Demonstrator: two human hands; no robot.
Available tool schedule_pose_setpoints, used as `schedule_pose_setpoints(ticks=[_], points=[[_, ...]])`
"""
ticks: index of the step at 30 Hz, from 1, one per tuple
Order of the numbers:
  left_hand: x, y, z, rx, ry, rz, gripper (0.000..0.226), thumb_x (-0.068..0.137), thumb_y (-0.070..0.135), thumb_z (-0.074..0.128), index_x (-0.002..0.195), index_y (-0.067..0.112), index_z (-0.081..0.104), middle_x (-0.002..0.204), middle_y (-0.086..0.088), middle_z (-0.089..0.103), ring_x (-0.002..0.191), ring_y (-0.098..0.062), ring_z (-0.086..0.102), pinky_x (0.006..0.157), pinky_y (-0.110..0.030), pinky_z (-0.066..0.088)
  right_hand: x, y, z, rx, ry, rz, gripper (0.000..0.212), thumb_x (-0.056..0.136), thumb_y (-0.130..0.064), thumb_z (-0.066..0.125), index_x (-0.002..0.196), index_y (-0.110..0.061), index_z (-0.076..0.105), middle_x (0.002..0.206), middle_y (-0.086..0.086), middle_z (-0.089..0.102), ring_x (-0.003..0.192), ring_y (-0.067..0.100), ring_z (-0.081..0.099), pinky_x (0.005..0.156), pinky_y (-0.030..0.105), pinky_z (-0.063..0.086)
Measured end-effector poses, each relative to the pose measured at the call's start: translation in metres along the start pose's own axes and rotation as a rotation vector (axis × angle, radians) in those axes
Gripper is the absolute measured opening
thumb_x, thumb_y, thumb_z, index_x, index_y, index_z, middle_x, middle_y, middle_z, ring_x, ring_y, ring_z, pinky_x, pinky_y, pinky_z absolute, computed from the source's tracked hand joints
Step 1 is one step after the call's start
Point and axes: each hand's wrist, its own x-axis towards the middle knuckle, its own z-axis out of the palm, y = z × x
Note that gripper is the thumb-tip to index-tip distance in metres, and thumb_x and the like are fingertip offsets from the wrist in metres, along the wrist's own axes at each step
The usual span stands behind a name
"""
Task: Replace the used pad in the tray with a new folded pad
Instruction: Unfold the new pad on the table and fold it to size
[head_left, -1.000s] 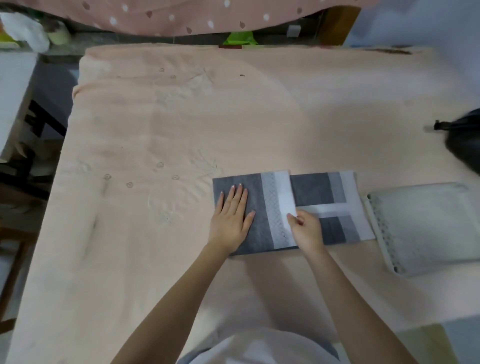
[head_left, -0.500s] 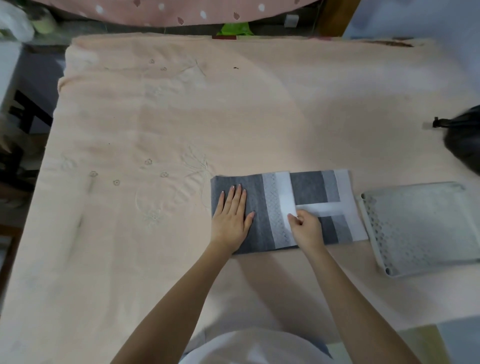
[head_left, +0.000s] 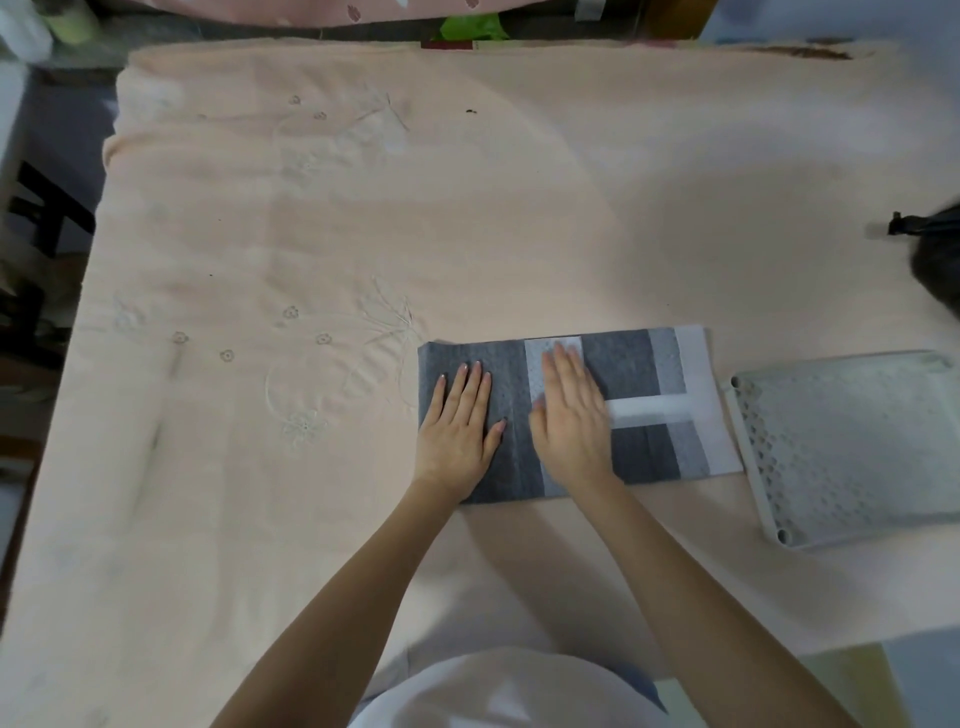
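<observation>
Peach-coloured cloth (head_left: 467, 234) with faint embroidered flowers covers the whole table, and a pink spotted fabric (head_left: 363, 10) hangs along its far edge. On the near half of the cloth lies the folded pad (head_left: 639, 374), a long grey rectangle with paler grey and white bands and a white strip running crosswise toward its right end. Just beside the pad's right end, not touching it, sits the pale tray (head_left: 753, 467), a shallow plastic rectangle with a perforated floor. A dark object (head_left: 935, 254) pokes in at the right edge, too blurred to name. The left hand (head_left: 460, 415) lies flat on the pad's left, dark grey part, fingers straight and together. The right hand (head_left: 571, 415) lies flat beside it on the pale band near the middle, fingers extended, pressing down and gripping nothing.
</observation>
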Motion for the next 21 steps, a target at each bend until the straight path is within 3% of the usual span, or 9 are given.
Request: schedule_pose_setpoints(ticks=[3,5,8,12,17,21], points=[[0.0,0.0,0.0,0.001,-0.003,0.005,0.062,0.097,0.043,0.021,0.143,0.002,0.034,0.15,-0.012,0.033,0.14,-0.026,0.028,0.116,-0.046,0.021,0.017,-0.005,0.015,-0.157,-0.19,-0.127,0.057,0.102,-0.03,0.026,0.149,-0.003,0.011,0.158,0.013,0.007,0.147,0.026,0.003,0.12,0.043,0.007],[0.0,0.0,0.001,0.009,-0.008,0.004,0.063,0.098,0.043,0.019,0.144,0.002,0.032,0.151,-0.012,0.03,0.141,-0.025,0.026,0.116,-0.045,0.02,0.022,-0.006,0.025,-0.229,-0.244,-0.172,0.058,0.103,-0.034,0.02,0.149,-0.004,0.003,0.158,0.012,0.0,0.147,0.024,-0.003,0.12,0.041,0.001],[0.001,-0.001,0.0,0.006,-0.011,-0.011,0.063,0.098,0.043,0.018,0.144,0.002,0.032,0.152,-0.013,0.029,0.141,-0.026,0.025,0.116,-0.046,0.019,0.028,-0.007,0.032,-0.231,-0.231,-0.19,0.057,0.102,-0.034,0.025,0.149,-0.004,0.009,0.158,0.012,0.006,0.146,0.024,0.004,0.12,0.042,0.002],[0.001,-0.004,0.004,-0.019,-0.046,0.008,0.065,0.098,0.045,0.01,0.149,0.005,0.016,0.156,-0.011,0.013,0.145,-0.024,0.01,0.119,-0.044,0.005,0.028,-0.006,0.037,-0.195,-0.248,-0.185,0.057,0.102,-0.032,0.025,0.149,-0.004,0.01,0.158,0.012,0.008,0.147,0.024,0.005,0.12,0.042,0.005],[0.001,-0.006,0.004,-0.029,-0.009,0.013,0.062,0.099,0.043,0.02,0.146,0.003,0.028,0.153,-0.013,0.026,0.143,-0.025,0.021,0.118,-0.046,0.015,0.027,-0.006,0.039,-0.154,-0.215,-0.169,0.056,0.101,-0.03,0.029,0.148,-0.002,0.019,0.156,0.014,0.017,0.145,0.025,0.014,0.119,0.044,0.013],[0.001,-0.007,0.006,-0.061,0.014,0.009,0.061,0.098,0.042,0.025,0.144,0.003,0.032,0.151,-0.013,0.031,0.142,-0.025,0.026,0.117,-0.046,0.02,0.026,-0.003,0.042,-0.146,-0.206,-0.165,0.056,0.1,-0.032,0.019,0.148,-0.003,0.019,0.156,0.013,0.017,0.146,0.023,0.013,0.119,0.042,0.014]])
